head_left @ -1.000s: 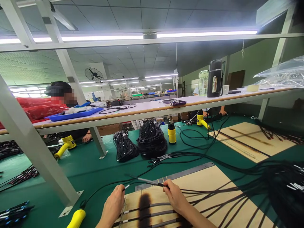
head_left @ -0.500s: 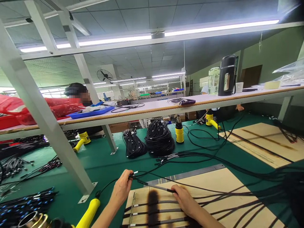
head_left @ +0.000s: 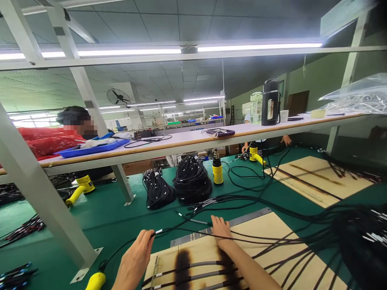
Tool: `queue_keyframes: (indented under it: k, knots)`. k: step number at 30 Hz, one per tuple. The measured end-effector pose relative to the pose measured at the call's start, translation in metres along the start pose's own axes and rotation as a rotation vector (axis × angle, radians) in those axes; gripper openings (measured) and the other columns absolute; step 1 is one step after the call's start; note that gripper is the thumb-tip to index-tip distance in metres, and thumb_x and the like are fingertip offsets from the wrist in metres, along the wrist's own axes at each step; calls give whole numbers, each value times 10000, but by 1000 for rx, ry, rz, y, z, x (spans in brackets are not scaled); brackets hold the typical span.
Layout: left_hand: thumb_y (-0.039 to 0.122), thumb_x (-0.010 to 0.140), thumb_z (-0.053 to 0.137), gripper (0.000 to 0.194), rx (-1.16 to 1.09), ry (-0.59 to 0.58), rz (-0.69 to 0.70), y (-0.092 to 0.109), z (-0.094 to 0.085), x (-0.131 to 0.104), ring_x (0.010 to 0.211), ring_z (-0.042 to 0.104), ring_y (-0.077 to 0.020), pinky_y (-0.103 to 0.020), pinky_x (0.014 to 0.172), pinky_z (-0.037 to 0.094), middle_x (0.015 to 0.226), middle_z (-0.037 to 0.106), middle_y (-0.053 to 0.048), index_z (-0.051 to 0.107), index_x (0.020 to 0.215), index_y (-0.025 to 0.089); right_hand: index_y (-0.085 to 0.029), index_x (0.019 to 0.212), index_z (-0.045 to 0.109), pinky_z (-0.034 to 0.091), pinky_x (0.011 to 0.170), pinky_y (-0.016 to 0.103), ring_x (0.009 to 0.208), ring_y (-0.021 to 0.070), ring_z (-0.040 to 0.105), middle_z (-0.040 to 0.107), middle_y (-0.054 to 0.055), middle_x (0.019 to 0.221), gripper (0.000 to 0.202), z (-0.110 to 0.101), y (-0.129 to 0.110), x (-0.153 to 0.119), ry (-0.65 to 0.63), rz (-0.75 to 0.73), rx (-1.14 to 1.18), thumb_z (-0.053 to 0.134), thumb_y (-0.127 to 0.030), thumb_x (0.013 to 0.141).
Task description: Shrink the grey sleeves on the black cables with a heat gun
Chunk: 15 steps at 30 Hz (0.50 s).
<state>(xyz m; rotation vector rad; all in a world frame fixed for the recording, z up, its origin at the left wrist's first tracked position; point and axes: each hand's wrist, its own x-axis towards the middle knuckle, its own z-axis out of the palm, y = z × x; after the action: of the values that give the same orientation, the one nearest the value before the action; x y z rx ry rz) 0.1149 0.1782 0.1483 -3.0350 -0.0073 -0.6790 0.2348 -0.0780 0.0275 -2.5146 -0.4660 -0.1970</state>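
My left hand (head_left: 136, 255) is closed in a pinch on a black cable near its white label (head_left: 159, 231), at the left of the wooden board (head_left: 260, 229). Past the board's far edge, my right hand (head_left: 221, 230) has its fingers curled over another black cable with a grey sleeve (head_left: 197, 220). That cable's tip points left, towards a bundle of similar cables (head_left: 211, 201). Several grey-sleeved cables (head_left: 208, 263) lie across scorched patches on the board. Their long ends run right to a dark heap (head_left: 359, 237).
A yellow heat gun (head_left: 217, 171) stands upright behind two coiled cable bundles (head_left: 192, 181). Another yellow handle (head_left: 96, 280) lies at lower left. A shelf post (head_left: 51, 205) rises on the left, with the shelf (head_left: 181, 141) crossing above. Co-workers' hands (head_left: 286, 139) show at the back right.
My right hand has moved forward, away from the board, taking a grey-sleeved cable from beside my left hand towards the bundle. My left hand still pinches a cable. The view has shifted right.
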Motion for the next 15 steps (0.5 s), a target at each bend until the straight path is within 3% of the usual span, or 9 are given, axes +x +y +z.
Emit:
queue_keyframes:
  k: [4, 9, 12, 15]
  knots:
    - [319, 879, 296, 301, -6, -21, 8, -11, 14, -6, 763, 618, -193, -280, 671, 480, 949, 589, -55, 522, 1055, 228, -177, 1355, 387, 293, 1009, 520, 1294, 297, 356, 373, 142, 1433, 518, -2, -6, -21, -78, -8, 28, 483, -189, 846]
    - [330, 885, 260, 348, -8, -71, -19, -13, 27, -12, 738, 620, -185, -278, 641, 482, 928, 596, -59, 568, 993, 210, -133, 1394, 330, 237, 1078, 426, 1333, 251, 301, 328, 114, 1459, 588, -19, -13, -62, -191, -118, 100, 475, -264, 840]
    - [292, 894, 241, 364, -10, -141, -43, -5, 22, -15, 740, 617, -185, -281, 633, 476, 920, 593, -55, 583, 991, 211, -134, 1354, 388, 292, 1050, 346, 1293, 237, 366, 402, 127, 1418, 557, -35, -21, -82, -264, -268, 223, 501, -264, 825]
    - [271, 910, 246, 365, -13, -186, -46, 6, 11, -20, 783, 616, -181, -265, 674, 472, 939, 593, -55, 594, 1008, 219, -181, 1096, 580, 443, 848, 278, 985, 201, 585, 648, 87, 1072, 284, -43, -30, -90, -279, -383, 396, 446, -215, 848]
